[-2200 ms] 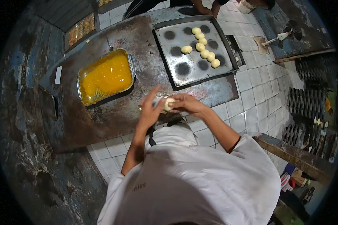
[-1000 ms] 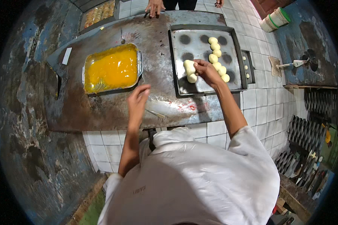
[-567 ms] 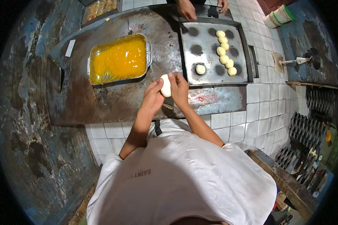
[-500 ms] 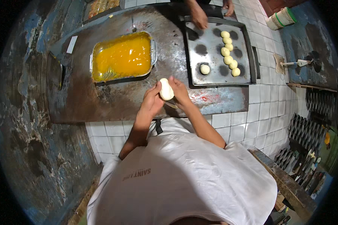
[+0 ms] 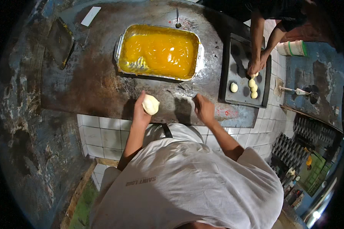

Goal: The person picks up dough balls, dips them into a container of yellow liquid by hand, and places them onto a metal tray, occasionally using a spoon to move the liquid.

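A pale, soft lump of dough point(image 5: 151, 105) rests in my left hand point(image 5: 140, 112), which is closed round it above the near edge of the worktable. To the right, apart from the dough, my right hand point(image 5: 205, 109) has its fingers curled in. Whether it grips something thin cannot be made out; a faint pale streak shows on the table beside its fingertips. Beyond both hands stands a foil-like metal pan point(image 5: 198, 68) of glossy yellow-orange filling point(image 5: 156, 51), with a scooped patch at its near left corner.
On the right a dark baking tray point(image 5: 239, 68) holds several dough balls point(image 5: 253, 88) in a row and a single ball point(image 5: 234, 87). Another person's hands point(image 5: 258, 63) work over it. A spoon point(image 5: 178, 23), a white strip point(image 5: 91, 16) and a dark metal plate point(image 5: 63, 44) lie farther off.
My hands have parted: the left keeps the dough and the right has moved away to the right. The other person's hands have come down to the row of balls. The view has shifted.
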`<state>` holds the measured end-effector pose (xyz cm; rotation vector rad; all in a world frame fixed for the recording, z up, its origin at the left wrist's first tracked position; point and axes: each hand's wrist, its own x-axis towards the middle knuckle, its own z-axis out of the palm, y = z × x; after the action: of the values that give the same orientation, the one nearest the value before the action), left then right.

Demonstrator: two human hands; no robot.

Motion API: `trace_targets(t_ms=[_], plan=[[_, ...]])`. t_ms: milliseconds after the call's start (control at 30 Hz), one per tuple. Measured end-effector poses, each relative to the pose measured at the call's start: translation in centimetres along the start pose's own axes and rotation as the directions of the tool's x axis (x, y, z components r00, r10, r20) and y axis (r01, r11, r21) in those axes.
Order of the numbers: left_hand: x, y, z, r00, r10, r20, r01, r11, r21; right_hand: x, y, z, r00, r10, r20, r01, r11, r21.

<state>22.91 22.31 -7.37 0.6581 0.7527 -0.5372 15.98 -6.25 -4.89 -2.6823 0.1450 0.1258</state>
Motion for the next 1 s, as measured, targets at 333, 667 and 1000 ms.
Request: trace_targets(t_ms=[333, 667, 1000], plan=[[-0.2, 6.7, -0.3, 0.995, 0.015, 0.099, -0.002, 0.991, -0.13, 15.2, -4.0, 3.8, 0.932, -0.228, 0.281, 0.318, 0.886, -0.337], [0.3, 4.6, 1.0, 0.985, 0.089, 0.15, -0.059, 0.98, -0.19, 13.8, -2.4, -2.2, 0.776, -0.082, 0.625, -0.474, 0.578, 0.664], [-2.3, -5.5, 8.7, 0.924, 0.033, 0.38, 0.048, 0.978, -0.202, -3.0, 0.5, 5.8, 0.952, 0.058, 0.301, -0.307, 0.169, 0.937]])
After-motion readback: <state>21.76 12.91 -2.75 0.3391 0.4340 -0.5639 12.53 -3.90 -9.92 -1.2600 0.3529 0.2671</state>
